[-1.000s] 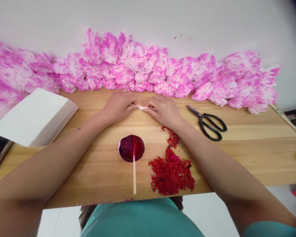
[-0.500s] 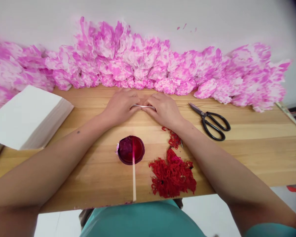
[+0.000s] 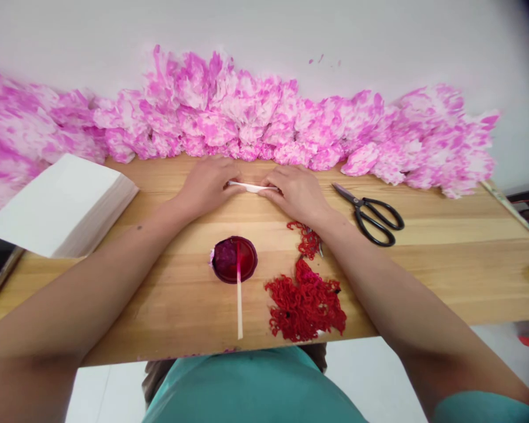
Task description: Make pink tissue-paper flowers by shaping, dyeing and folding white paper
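Observation:
Between my two hands stretches a narrow folded strip of white paper (image 3: 254, 188), just above or on the wooden table. My left hand (image 3: 210, 183) pinches its left end. The right end is pinched in my right hand (image 3: 296, 191), with the fingers curled over it. Nearer to me stands a small round bowl of dark red-purple liquid (image 3: 224, 261). A thin stick (image 3: 240, 311) with a pink-stained tip rests in the bowl and sticks out toward me. Red yarn pieces (image 3: 307, 305) lie in a heap right of the bowl, with a smaller tangle by my right wrist.
Black-handled scissors (image 3: 370, 214) lie open to the right of my right hand. A thick stack of white paper (image 3: 66, 205) sits at the left. Pink and white paper flowers (image 3: 247, 111) are piled along the wall at the back of the wooden table (image 3: 432, 264).
My hands have drawn slightly apart, and more of the white paper strip shows between them. The camera view has shifted a little; the other things lie as before.

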`<state>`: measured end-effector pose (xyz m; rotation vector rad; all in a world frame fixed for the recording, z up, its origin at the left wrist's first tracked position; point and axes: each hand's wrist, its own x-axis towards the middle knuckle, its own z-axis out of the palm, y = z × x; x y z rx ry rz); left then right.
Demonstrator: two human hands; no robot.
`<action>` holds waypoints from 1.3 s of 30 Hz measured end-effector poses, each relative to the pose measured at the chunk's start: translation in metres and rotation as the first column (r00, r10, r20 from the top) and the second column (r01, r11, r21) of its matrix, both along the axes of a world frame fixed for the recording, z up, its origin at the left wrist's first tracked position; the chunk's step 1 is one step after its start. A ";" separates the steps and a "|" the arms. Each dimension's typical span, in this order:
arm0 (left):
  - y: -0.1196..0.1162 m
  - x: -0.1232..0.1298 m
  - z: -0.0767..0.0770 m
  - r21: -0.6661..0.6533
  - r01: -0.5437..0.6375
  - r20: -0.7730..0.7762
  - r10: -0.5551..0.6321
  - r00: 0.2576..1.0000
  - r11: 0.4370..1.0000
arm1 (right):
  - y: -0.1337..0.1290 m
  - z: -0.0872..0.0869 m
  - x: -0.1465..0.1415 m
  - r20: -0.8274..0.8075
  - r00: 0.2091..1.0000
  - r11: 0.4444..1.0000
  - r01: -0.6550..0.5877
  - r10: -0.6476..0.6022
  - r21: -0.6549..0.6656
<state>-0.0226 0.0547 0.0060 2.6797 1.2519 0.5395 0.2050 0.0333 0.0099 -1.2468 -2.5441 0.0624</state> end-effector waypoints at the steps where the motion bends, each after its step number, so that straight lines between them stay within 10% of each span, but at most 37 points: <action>1: 0.001 -0.003 0.000 -0.002 -0.016 0.006 0.016 1.000 1.000 | 0.000 0.001 0.002 -0.003 1.000 1.000 0.008 -0.008 -0.002; 39: 0.014 -0.011 0.007 -0.095 -0.167 -0.058 0.162 0.985 0.981 | 0.008 -0.004 0.007 -0.064 0.990 0.992 0.124 -0.124 -0.012</action>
